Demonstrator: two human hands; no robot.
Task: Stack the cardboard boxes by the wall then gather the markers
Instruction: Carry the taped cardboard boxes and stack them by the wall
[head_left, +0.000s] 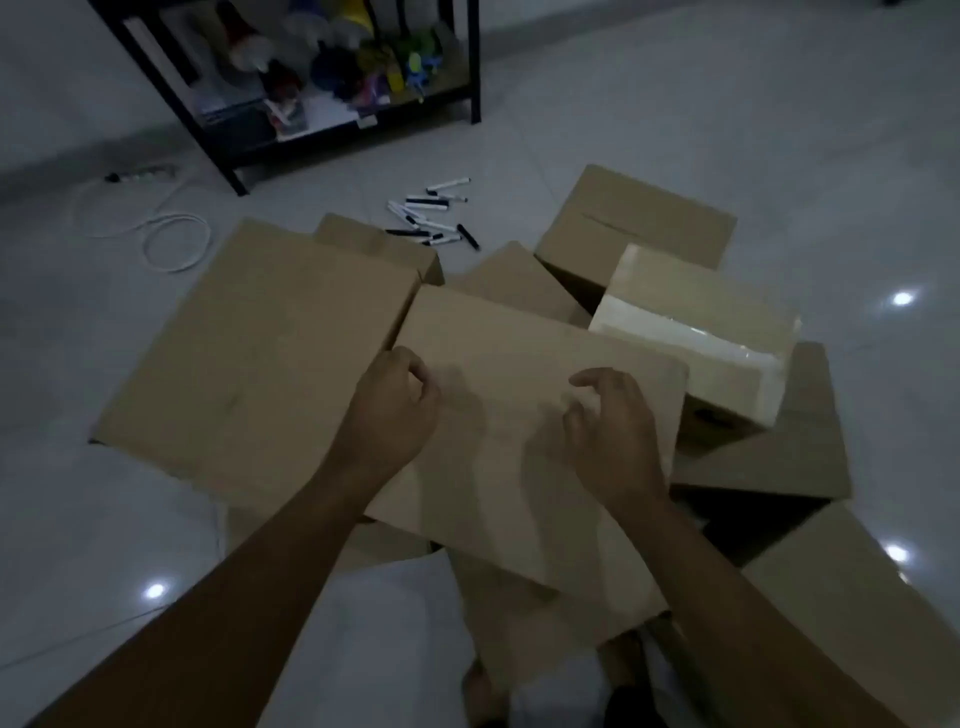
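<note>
Several brown cardboard boxes lie in a loose heap on the tiled floor. The middle box (524, 441) lies tilted on top of the others. My left hand (389, 410) hovers over its left edge with fingers curled and nothing in it. My right hand (613, 431) hovers over its right part, fingers bent and apart, also holding nothing. A large flat box (249, 364) lies to the left, and a box with clear tape (696, 332) to the right. Another box (634, 223) sits behind. A scatter of black-and-white markers (431, 218) lies on the floor beyond the boxes.
A black shelf unit (311, 78) full of toys and clutter stands at the back. A white cable (171, 244) coils on the floor at the left, near a power strip (140, 174). More boxes (857, 613) lie at the lower right. My feet (483, 691) show at the bottom.
</note>
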